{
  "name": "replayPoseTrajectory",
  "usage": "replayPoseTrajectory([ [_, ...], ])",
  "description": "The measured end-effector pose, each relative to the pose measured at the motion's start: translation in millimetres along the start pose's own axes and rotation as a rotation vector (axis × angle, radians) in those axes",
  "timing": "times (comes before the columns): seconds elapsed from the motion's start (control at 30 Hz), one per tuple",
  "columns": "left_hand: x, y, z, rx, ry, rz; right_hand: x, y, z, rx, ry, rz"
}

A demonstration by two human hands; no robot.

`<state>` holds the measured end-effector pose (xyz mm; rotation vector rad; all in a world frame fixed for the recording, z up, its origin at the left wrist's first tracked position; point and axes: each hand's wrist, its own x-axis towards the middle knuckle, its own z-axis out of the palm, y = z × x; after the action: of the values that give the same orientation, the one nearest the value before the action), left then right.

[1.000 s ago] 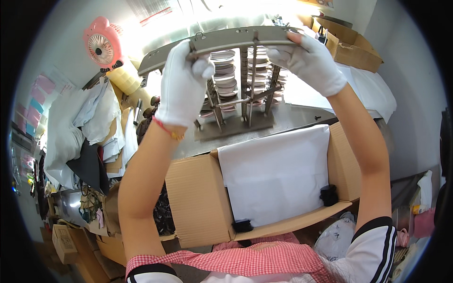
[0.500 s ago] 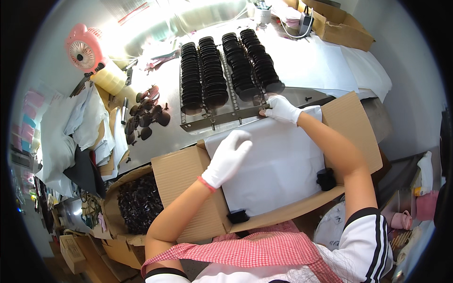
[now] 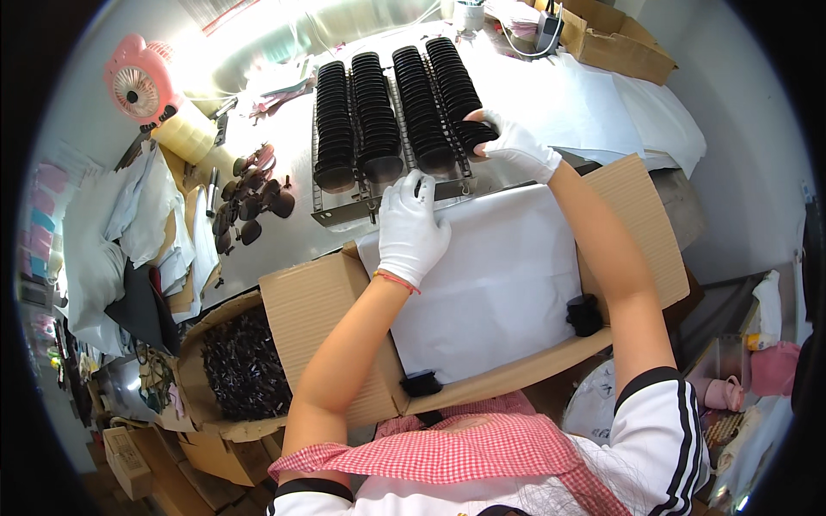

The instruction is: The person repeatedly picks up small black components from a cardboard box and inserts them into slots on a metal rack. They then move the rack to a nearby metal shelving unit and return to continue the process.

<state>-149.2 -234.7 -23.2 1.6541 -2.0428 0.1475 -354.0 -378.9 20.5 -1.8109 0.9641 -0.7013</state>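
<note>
Your tabletop point(image 3: 284, 245) is grey metal, running from the left edge up to the far right; across its near edge lies a flattened cardboard box point(image 3: 318, 318) with a big white sheet point(image 3: 490, 284) spread on it, two black clips point(image 3: 585, 315) pinning the sheet at the near side; more white paper point(image 3: 602, 103) covers the tabletop far right; a second cardboard box point(image 3: 237, 365) at lower left is full of small dark parts.

Beyond the sheet sits the metal rack point(image 3: 391, 193), loaded with four rows of black lenses point(image 3: 379, 112) stacked on edge; loose dark lenses point(image 3: 249, 206) lie scattered on the tabletop to its left; a pink desk fan point(image 3: 138, 82) stands far left, a tape roll point(image 3: 188, 133) beside it.

Your left hand point(image 3: 411, 228), white-gloved, rests flat on the rack's near edge and the top of the sheet, fingers spread, grip wide and holding nothing; your right hand point(image 3: 514, 146), also gloved, is at the near end of the rightmost row, fingers pinched narrow on a few black lenses.
</note>
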Motion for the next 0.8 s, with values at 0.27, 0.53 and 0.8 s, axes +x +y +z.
replayPoseTrajectory([
  [0.27, 0, 3, -5, -0.041, 0.053, 0.021, -18, 19, 44, -0.189, 0.268, -0.310],
  [0.53, 0, -2, -5, -0.150, 0.049, -0.004, -19, 7, 62, -1.085, 0.598, -0.729],
  [0.8, 1, 47, -25, -2.488, -0.183, -0.927, -90, -60, 78, -0.564, 0.191, -0.517],
])
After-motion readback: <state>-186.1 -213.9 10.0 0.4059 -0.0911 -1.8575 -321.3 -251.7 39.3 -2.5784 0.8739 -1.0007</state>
